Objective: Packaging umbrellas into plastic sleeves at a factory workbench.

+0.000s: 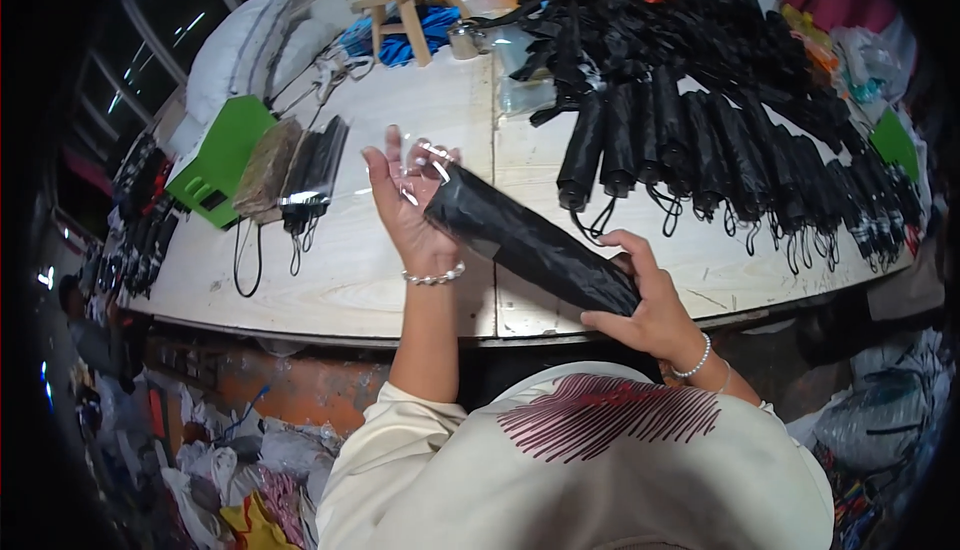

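Two hands share folded black fabric umbrella [530,242]: right hand [650,300] clamps handle end steady; left hand [405,200] pinches clear plastic sleeve [425,165] over tip, fingers spread, holding mouth open.

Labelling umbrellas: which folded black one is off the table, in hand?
The folded black umbrella held diagonally between both hands, its top end in a clear sleeve; the others lie on the white table.

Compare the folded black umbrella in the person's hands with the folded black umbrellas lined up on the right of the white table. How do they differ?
The held folded black umbrella is off the white table, slanted between the left hand and right hand; the row of folded black umbrellas lies on it. The held one enters a clear plastic sleeve; the row looks unwrapped. Both are black and folded.
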`<state>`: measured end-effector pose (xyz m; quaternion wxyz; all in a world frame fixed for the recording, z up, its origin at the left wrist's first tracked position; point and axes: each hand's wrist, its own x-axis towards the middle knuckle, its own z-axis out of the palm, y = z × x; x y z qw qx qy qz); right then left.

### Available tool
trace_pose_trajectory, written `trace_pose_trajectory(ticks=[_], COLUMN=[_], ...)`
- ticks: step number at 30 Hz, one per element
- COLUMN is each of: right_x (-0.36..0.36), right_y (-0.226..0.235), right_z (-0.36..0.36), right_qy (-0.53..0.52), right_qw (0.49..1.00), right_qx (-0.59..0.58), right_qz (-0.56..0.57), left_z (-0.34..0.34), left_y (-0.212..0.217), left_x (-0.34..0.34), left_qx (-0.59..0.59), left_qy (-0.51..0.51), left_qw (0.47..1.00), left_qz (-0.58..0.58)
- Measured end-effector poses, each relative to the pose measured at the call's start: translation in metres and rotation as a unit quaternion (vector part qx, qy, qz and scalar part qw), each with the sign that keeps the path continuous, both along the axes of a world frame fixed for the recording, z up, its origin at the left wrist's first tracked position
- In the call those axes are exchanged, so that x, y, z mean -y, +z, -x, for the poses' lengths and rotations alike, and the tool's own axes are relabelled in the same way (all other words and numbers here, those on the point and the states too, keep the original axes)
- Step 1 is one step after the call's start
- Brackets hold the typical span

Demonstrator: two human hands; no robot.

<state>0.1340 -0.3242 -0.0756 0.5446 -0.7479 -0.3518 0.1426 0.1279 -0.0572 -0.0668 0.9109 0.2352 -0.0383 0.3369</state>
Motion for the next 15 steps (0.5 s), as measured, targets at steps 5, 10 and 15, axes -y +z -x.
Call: trace_pose_trajectory(ticks=[5, 10, 15], right_x=[-0.016, -0.023, -0.016], right_y=[0.008, 0.014, 0.027], right_z=[-0.003, -0.003, -0.003], right_qy=[0.006, -0.004, -0.005], right_qw=[0.999, 0.996, 0.999], right_qx=[0.036, 0.036, 0.008], right_qz=[-0.028, -0.077, -0.038], left_z=[0.014, 0.035, 0.028], left_y=[-0.010, -0.028, -0.037], left_x=[0.076, 0.124, 0.069], left_qx=[-0.020, -0.100, -0.033], left_qy=[-0.074, -0.090, -0.172], left_qw=[0.996, 0.986, 0.984], left_qz=[-0.053, -0.098, -0.023])
